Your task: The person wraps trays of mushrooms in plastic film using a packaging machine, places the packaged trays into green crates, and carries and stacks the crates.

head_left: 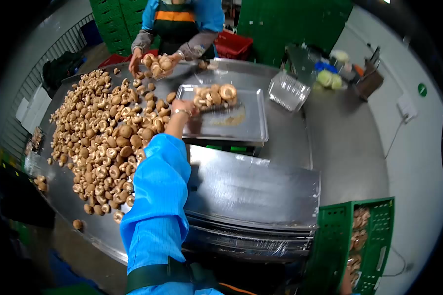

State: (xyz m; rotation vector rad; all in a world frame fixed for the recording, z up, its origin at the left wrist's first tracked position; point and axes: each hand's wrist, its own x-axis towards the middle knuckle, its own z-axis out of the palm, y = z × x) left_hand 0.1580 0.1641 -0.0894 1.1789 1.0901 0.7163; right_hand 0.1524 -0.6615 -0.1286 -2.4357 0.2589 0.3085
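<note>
As I seemingly portioned shiitake mushrooms on the metal tray, my left grip lay over its left edge; my right grip was at the green crate right of it. I couldn't tell either's closure. Settling the batch seemed due next.

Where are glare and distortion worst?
Head view: fisheye-style bowing curves the outer edge of the steel table, with black corners; bright reflections streak the metal sheet and clear plastic box, while the loose mushrooms show little glare.
</note>
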